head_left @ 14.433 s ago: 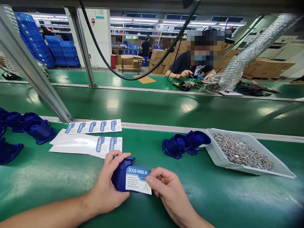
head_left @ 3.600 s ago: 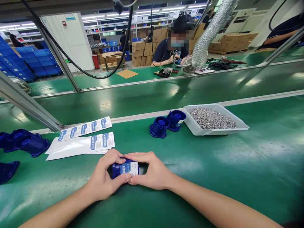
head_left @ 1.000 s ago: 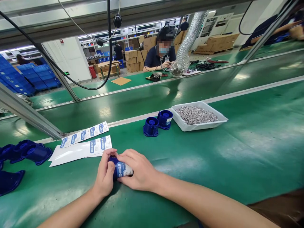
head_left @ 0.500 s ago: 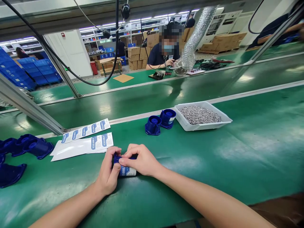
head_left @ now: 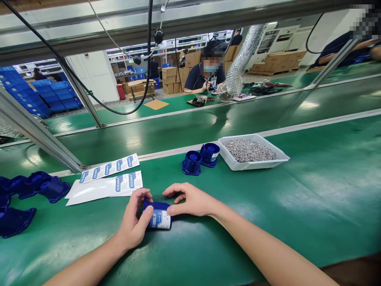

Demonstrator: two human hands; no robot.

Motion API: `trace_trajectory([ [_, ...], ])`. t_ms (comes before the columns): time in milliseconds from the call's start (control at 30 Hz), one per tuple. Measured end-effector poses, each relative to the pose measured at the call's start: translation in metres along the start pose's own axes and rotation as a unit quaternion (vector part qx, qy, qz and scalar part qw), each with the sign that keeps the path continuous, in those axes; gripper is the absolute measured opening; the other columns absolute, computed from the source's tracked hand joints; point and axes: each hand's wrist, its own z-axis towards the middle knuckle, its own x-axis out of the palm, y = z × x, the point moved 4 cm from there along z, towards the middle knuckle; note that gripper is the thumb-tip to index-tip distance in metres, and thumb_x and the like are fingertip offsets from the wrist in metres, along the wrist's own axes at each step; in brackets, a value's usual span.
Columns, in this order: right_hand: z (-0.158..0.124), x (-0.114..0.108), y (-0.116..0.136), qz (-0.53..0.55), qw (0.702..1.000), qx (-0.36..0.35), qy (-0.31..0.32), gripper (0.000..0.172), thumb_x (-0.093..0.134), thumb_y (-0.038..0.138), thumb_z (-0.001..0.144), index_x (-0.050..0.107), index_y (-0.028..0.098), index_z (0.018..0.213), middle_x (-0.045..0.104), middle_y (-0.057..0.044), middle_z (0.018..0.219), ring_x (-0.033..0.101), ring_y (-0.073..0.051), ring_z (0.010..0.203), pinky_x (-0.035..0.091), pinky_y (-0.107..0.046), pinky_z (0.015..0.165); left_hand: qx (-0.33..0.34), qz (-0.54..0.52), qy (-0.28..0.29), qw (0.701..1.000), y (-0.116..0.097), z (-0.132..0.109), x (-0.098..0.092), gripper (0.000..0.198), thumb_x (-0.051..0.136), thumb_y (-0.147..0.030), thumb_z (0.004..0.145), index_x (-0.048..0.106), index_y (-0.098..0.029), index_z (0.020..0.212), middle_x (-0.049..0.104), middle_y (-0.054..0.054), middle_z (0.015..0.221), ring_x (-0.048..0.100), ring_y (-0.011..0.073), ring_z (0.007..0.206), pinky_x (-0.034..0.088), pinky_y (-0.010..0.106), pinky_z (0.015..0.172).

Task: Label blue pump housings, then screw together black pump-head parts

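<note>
Head view: left fingers (head_left: 145,216) gripping labelled blue part (head_left: 161,213); right fingers (head_left: 176,209) spread at its end.

Left to right behind the held housing (head_left: 160,207) — label sheets (head_left: 99,188), two more housings (head_left: 192,162), tray (head_left: 253,165) of parts (head_left: 249,150).

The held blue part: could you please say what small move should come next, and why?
Perhaps smooth the label with the right hand: its thumb is at the label's right end, while the left hand grips the blue part.
</note>
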Motion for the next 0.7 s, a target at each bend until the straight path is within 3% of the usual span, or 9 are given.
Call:
trace_trajectory([
  [67,0.001,0.003,-0.003,0.082,0.994,0.018,0.069,0.081,0.102,0.051,0.064,0.076,0.018,0.133,0.076,-0.014,0.129,0.071,-0.03,0.117,0.058,-0.045,0.103,0.008,-0.04,0.006,0.999,0.001,0.003,-0.003,0.029,0.054,-0.04,0.111,0.052,-0.026,0.136,0.06,0.006,0.115,0.059,0.0227,0.104,0.047,0.037,0.095],
  [133,0.002,0.013,-0.005,0.169,0.978,0.051,0.114,0.091,0.098,0.063,0.066,0.072,0.016,0.139,0.077,-0.015,0.124,0.074,-0.028,0.112,0.06,-0.044,0.099,0.018,-0.078,0.01,0.997,0.0,0.006,-0.004,0.032,0.054,-0.044,0.111,0.054,-0.025,0.136,0.061,0.007,0.114,0.061,0.0232,0.101,0.049,0.038,0.093],
  [233,0.004,0.035,-0.004,0.241,0.958,0.079,0.134,0.086,0.086,0.079,0.074,0.077,0.014,0.13,0.078,-0.012,0.106,0.074,-0.021,0.092,0.061,-0.034,0.082,0.032,-0.099,0.011,0.994,-0.001,0.007,-0.004,0.038,0.055,-0.054,0.109,0.057,-0.025,0.134,0.063,0.008,0.116,0.062,0.0246,0.104,0.05,0.038,0.095],
  [300,0.005,0.044,-0.003,0.261,0.954,0.093,0.117,0.075,0.089,0.074,0.074,0.082,0.015,0.119,0.077,-0.008,0.097,0.07,-0.017,0.083,0.058,-0.027,0.073,0.031,-0.105,-0.006,0.994,0.001,0.006,-0.003,0.048,0.053,-0.064,0.107,0.059,-0.026,0.136,0.062,0.01,0.125,0.062,0.0263,0.11,0.05,0.039,0.1],
  [400,0.006,0.042,-0.004,0.332,0.935,0.109,0.062,0.065,0.096,0.059,0.072,0.081,0.02,0.122,0.077,-0.007,0.102,0.07,-0.019,0.085,0.058,-0.029,0.072,0.014,-0.148,-0.026,0.989,0.009,0.004,-0.005,0.067,0.054,-0.077,0.1,0.054,-0.029,0.146,0.055,0.012,0.147,0.053,0.0338,0.135,0.045,0.045,0.113],
  [467,0.006,0.037,-0.004,0.396,0.912,0.092,0.045,0.065,0.096,0.054,0.072,0.079,0.024,0.127,0.078,-0.008,0.109,0.072,-0.021,0.089,0.058,-0.031,0.075,-0.019,-0.186,0.01,0.982,0.015,0.004,-0.004,0.074,0.064,-0.073,0.097,0.047,-0.032,0.156,0.049,0.013,0.158,0.044,0.0379,0.148,0.044,0.048,0.117],
  [567,0.005,0.033,-0.001,0.442,0.893,0.052,0.068,0.063,0.096,0.049,0.075,0.078,0.023,0.129,0.079,-0.009,0.111,0.072,-0.021,0.093,0.056,-0.032,0.081,-0.072,-0.225,0.082,0.968,0.02,0.005,-0.002,0.076,0.073,-0.061,0.097,0.044,-0.034,0.161,0.046,0.014,0.165,0.046,0.0398,0.149,0.042,0.051,0.119],
  [700,0.002,0.039,0.001,0.441,0.892,0.028,0.099,0.063,0.098,0.043,0.076,0.075,0.024,0.131,0.079,-0.009,0.116,0.073,-0.022,0.099,0.052,-0.031,0.087,-0.08,-0.215,0.085,0.97,0.015,0.006,-0.006,0.066,0.077,-0.053,0.096,0.056,-0.031,0.155,0.056,0.014,0.159,0.052,0.0394,0.146,0.041,0.053,0.123],
])
